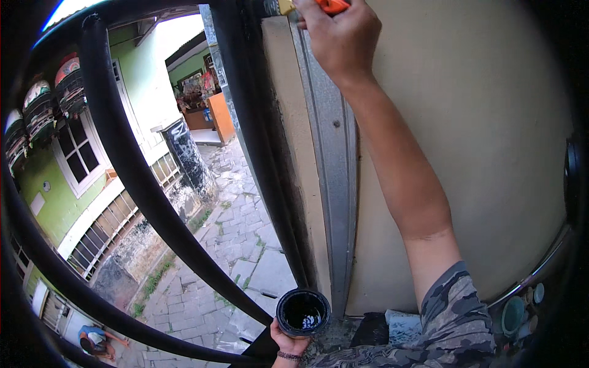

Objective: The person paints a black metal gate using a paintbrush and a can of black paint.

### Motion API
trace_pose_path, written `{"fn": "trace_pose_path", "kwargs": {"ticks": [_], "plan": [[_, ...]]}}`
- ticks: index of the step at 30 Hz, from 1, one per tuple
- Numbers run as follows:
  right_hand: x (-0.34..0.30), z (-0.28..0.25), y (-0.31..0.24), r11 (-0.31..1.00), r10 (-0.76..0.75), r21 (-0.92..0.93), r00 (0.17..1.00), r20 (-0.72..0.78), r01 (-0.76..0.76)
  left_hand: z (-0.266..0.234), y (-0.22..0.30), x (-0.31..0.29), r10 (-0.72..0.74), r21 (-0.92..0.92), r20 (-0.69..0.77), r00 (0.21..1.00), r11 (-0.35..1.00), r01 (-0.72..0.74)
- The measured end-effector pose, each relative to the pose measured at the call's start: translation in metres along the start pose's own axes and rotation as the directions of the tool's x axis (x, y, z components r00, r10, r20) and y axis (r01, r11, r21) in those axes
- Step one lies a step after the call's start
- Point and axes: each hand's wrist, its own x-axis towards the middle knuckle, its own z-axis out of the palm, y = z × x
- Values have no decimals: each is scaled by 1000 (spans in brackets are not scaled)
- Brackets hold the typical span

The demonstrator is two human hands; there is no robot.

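Note:
High up, my right hand [348, 43] is closed around a paintbrush [332, 5] with an orange handle and a yellowish band. Its dark bristle end lies against the top of a black post [245, 73], partly cut off by the upper picture edge. Low in the view, my left hand [287, 341] grips a round can of black paint [281, 306] from below and beside it. The can's mouth faces up, and glossy black paint shows inside. A bracelet circles my left wrist.
Black bars [138, 153] run along the left. A beige strip [294, 104] and a grey metal frame [334, 159] border a beige wall [478, 122]. Outside are a paved lane [190, 288], a green house [55, 214] and a crouching person [95, 341]. Containers [513, 316] stand lower right.

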Motion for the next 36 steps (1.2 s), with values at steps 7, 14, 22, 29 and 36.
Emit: {"fn": "trace_pose_path", "kwargs": {"ticks": [7,14,22,29,36], "plan": [[-59,-16,9,994,102,26,980,169,-108,2,4,-2,-7,51,9,1000,999,7],[-41,-12,11,983,-138,-94,975,173,156,6,1,1,45,44,14,999,998,-46],[-26,-20,8,949,-307,-53,949,69,311,8,1,0,28,-37,26,999,999,-27],[-89,-40,7,982,-187,47,923,337,182,-6,-2,0,14,-62,-36,999,998,-16],[-85,-37,12,994,-107,32,969,222,102,11,-2,0,1,-133,-62,998,991,-9]]}}
